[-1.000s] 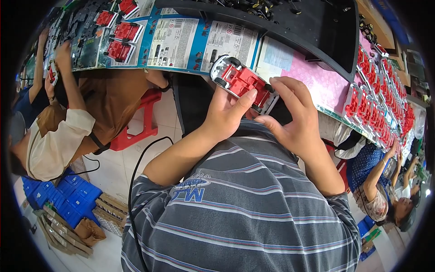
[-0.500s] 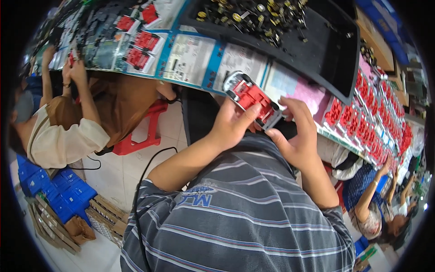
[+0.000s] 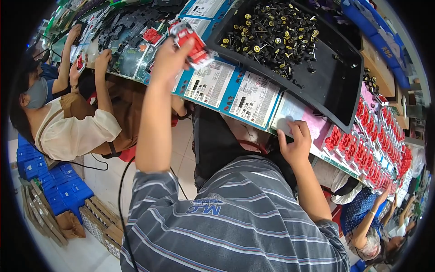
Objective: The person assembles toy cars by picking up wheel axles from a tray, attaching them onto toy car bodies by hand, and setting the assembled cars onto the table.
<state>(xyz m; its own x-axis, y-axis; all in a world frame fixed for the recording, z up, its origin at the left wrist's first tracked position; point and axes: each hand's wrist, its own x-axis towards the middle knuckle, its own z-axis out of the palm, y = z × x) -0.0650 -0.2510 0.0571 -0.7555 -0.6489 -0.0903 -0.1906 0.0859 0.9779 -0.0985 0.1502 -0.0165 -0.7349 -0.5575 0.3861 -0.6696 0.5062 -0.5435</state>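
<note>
My left hand (image 3: 166,63) stretches out over the far left part of the table, its fingers closed around a red and white toy car (image 3: 195,49). The car is tilted and a little blurred by motion. Another red toy car part (image 3: 152,36) lies just beyond that hand, partly on a light card. At the table's front edge, my right hand (image 3: 297,144) hovers with thumb and fingers apart, holding nothing. Beyond it stands a black tray (image 3: 333,88) with a heap of small black and yellow wheels on axles (image 3: 276,38).
Printed cards (image 3: 253,97) line the table's front edge. Rows of red toy car parts (image 3: 362,152) fill the right side. Dark plastic parts (image 3: 131,25) lie at the far left. A co-worker (image 3: 77,122) sits to the left; blue crates (image 3: 63,192) stand on the floor.
My left hand has carried the toy car away from my body, up and to the left over the table. My right hand has come off the car and is now apart from it.
</note>
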